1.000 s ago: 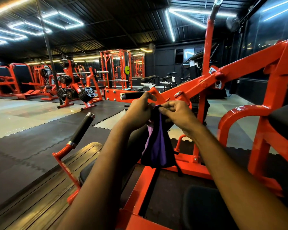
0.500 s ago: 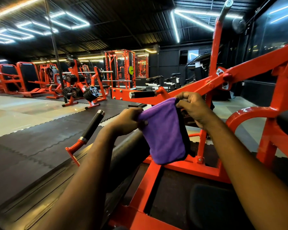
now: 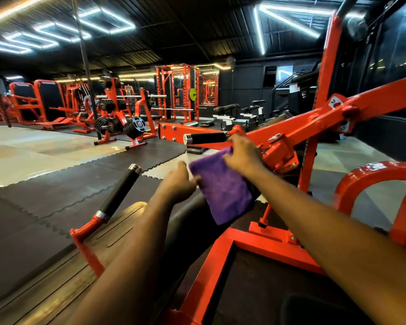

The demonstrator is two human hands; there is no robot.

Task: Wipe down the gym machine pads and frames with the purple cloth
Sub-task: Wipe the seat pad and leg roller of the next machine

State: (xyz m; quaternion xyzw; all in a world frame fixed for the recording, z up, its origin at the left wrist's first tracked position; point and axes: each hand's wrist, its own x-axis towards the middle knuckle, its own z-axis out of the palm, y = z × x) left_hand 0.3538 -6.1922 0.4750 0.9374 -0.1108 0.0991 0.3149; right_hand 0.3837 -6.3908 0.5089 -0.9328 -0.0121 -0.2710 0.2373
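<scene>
The purple cloth (image 3: 223,187) hangs folded in the air between both hands, in front of the orange machine frame (image 3: 319,118). The left hand (image 3: 177,181) pinches its left edge, fingers closed on the fabric though blurred. The right hand (image 3: 240,154) grips the upper right corner with fingers curled shut. Two black handles show: one (image 3: 206,138) just above the right fingers, one (image 3: 120,192) down-left of the left fingers. A label on the curved orange bar (image 3: 370,170) right of the hands is too blurred to read.
</scene>
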